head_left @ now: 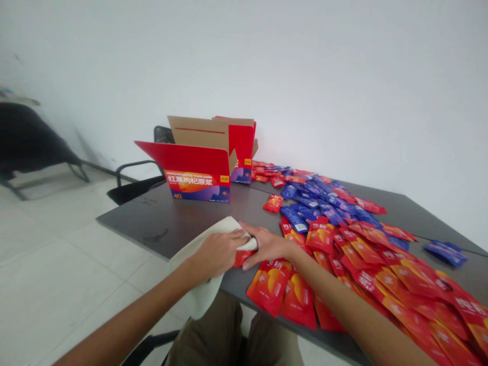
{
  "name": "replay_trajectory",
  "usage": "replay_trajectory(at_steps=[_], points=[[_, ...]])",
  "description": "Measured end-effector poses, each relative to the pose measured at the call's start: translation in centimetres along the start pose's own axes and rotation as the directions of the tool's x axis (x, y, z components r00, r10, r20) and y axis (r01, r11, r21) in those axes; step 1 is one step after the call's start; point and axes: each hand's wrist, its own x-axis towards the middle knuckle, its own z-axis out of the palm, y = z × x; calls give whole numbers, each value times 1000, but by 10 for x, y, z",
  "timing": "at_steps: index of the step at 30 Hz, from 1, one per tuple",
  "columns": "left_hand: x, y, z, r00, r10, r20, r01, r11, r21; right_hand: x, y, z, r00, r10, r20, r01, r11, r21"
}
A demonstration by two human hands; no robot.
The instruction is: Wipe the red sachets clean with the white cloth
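Note:
At the table's near edge, my left hand (221, 251) is closed on a pale cloth (204, 297), pressing a folded part of it against a red pouch (241, 258). Part of the cloth hangs over the edge toward my lap. My right hand (269, 243) meets it from the other side, thumb and fingers around the same pouch. Most of that pouch is hidden by the hands and cloth. Close by on the right, red-orange pouches (269, 285) lie spread flat, some reaching past the table edge.
Two open cartons, a nearer one (198, 185) and a farther one (244, 140), stand at the back left of the dark table (152, 218). Blue pouches (316, 195) are heaped behind the red ones. A black chair (133, 190) stands beyond the table's left side.

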Motion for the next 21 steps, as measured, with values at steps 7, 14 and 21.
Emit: replay_trajectory(at_steps=[7,14,21], points=[[-3,3,-2,998,56,29,-55,998,-16,0,4,0,1000,-21,6,21,1000,9],[5,-5,-5,999,-38,23,39,998,-40,-1,1,-1,1000,19,-3,-19,1000,8],[-7,9,-2,994,103,48,-103,995,-2,0,4,-1,999,-39,2,39,999,33]])
